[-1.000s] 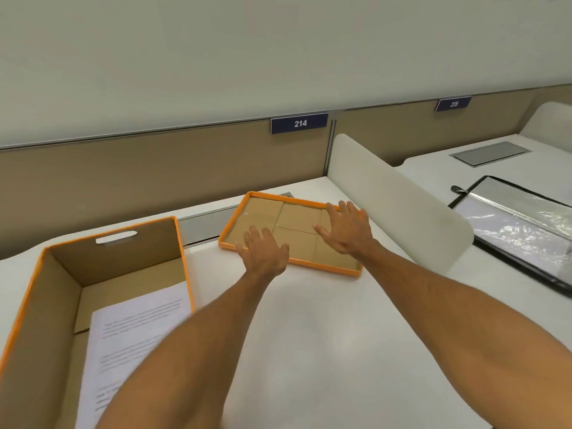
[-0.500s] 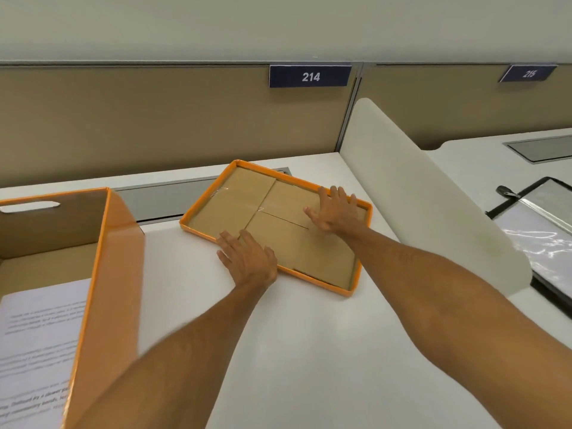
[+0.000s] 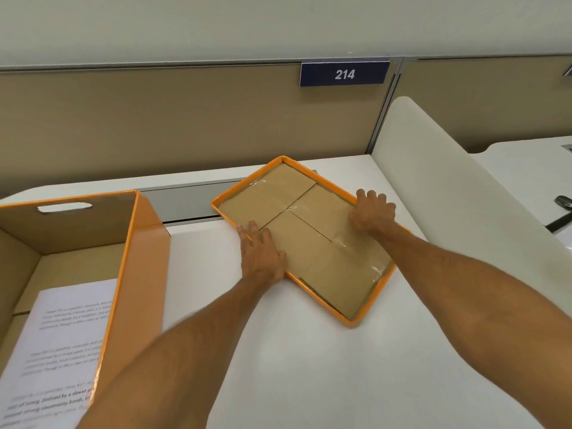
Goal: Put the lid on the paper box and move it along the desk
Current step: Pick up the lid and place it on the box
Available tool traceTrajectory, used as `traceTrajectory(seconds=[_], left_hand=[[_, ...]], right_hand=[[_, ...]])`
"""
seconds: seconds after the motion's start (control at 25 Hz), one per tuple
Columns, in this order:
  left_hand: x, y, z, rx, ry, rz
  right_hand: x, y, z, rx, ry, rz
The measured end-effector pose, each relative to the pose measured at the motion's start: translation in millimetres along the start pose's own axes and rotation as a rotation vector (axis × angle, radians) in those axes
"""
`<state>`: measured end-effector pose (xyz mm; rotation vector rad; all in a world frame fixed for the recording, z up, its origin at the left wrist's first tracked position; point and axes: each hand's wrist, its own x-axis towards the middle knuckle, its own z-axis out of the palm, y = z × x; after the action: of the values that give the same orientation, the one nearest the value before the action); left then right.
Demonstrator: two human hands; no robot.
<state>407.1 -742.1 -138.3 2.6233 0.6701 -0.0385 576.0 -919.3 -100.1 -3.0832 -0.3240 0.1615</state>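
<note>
While the lid (image 3: 305, 239) is lying upturned under both spread palms, left hand (image 3: 262, 255) and right hand (image 3: 371, 212), the paper box (image 3: 62, 274) is standing uncovered leftward; lidding and sliding are remaining.

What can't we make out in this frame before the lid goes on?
Head view, the only one:
- Paper box: cut off by the left and bottom edges; its floor is covered by the printed sheet.
- Sheet text: too blurred to read.
- Lid: outer face is down.
- Left hand, right hand: palms hidden, grip unclear.
</note>
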Motion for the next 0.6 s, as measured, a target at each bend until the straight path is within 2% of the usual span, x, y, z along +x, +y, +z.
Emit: traceTrajectory(seconds=[0.08, 0.2, 0.28, 0.36, 0.48, 0.6], left_hand=[[4, -5, -10, -0.1, 0.01, -0.062], [-7, -1, -16, -0.24, 0.07, -0.239], [-17, 4, -16, -0.306, 0.04, -0.359], [-20, 9, -16, -0.351, 0.008, -0.422], [-20, 5, -24, -0.416, 0.035, -0.404], [-16, -3, -54, -0.476, 0.093, -0.309]], right_hand=[[1, 3, -4, 0.007, 0.007, 0.036], [3, 5, -4, 0.18, -0.091, 0.042], [2, -2, -3, 0.282, -0.153, 0.023], [-4, -8, -3, 0.358, -0.118, 0.077], [-15, -9, -9, 0.476, -0.04, 0.199], [-25, -5, -25, 0.567, -0.026, 0.219]])
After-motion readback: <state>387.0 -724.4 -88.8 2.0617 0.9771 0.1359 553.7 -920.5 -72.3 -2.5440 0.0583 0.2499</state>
